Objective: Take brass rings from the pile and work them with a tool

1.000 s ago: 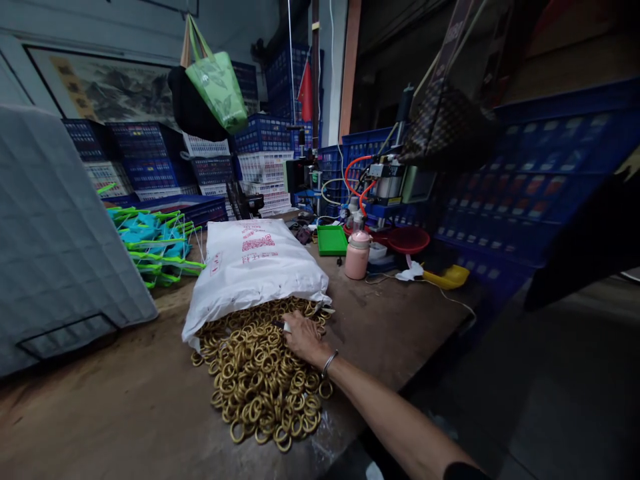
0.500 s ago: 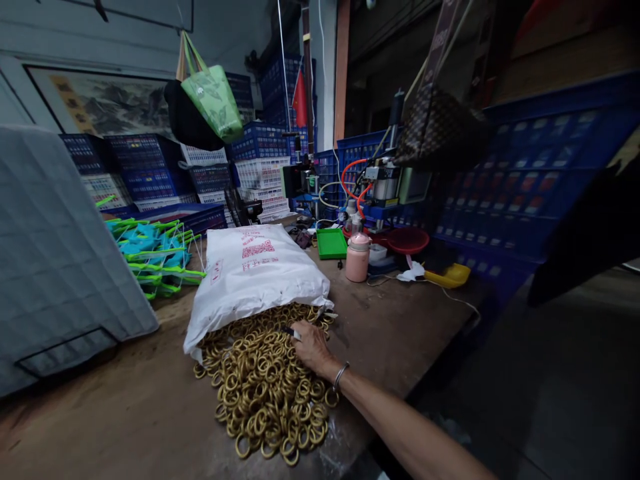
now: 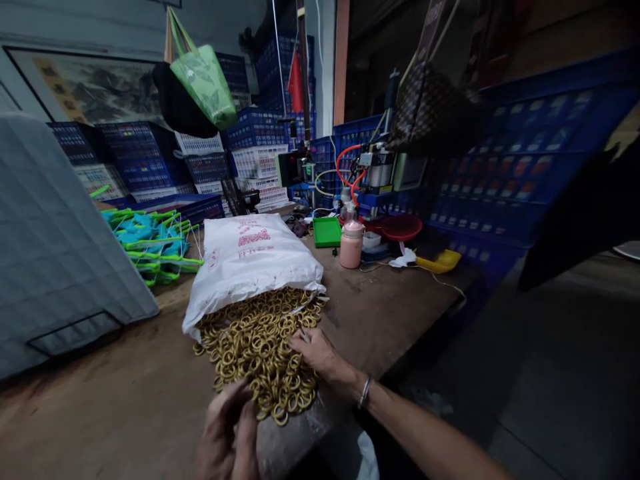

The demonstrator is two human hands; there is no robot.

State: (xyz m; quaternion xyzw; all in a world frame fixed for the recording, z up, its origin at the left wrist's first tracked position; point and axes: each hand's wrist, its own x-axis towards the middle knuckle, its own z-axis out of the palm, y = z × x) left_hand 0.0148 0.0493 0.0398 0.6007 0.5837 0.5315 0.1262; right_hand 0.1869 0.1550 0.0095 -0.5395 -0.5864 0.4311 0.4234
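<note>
Left fingers (image 3: 247,427) have appeared over the table (image 3: 125,400), crates (image 3: 145,148) behind.

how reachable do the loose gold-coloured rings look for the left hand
Probably yes: the left hand is at the near edge of the gold-coloured rings, with nothing visible between them. The white printed sack lies farther back, leaving the near rings uncovered.

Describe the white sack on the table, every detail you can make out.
The white sack looks like thin plastic, with red print on top, including a square code. It lies flat and bulging on the brown table, its wrinkled open mouth facing the person. Gold-coloured rings spill out from under that edge. The left hand and right hand are apart from it.
</note>
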